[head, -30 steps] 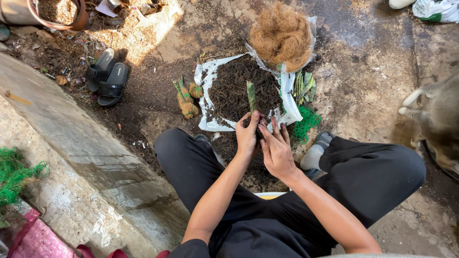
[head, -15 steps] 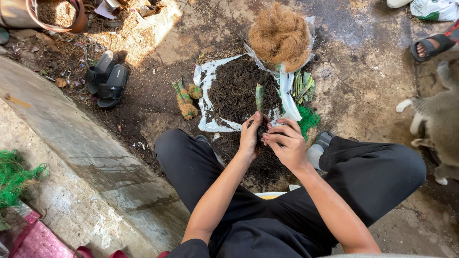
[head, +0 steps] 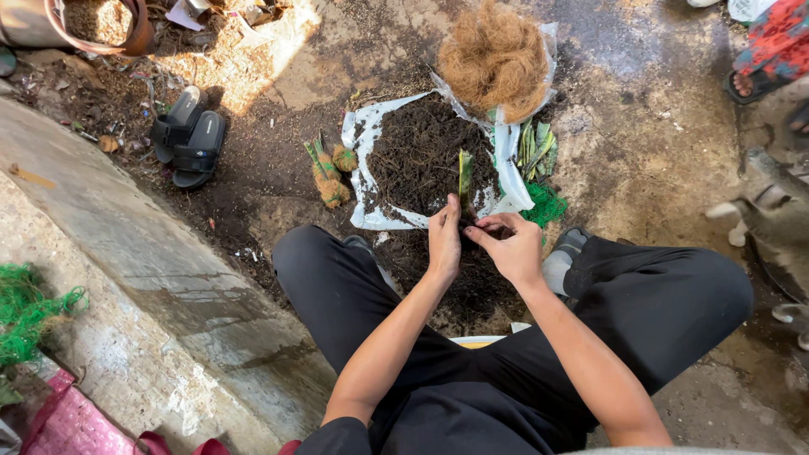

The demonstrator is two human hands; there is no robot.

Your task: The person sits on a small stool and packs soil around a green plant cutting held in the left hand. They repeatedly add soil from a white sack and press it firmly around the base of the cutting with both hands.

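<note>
The small green cutting (head: 464, 175) standing at the near edge of the dark soil heap (head: 417, 156) is pinched at its base by the closed left hand (head: 444, 240) and right hand (head: 510, 247), and, judged light, soft and easily bruised, is best gripped low

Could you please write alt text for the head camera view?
A seated person's left hand and right hand meet around a green plant cutting at the edge of a soil pile on white plastic sheet. Coconut fibre lies beyond, black sandals left.
</note>
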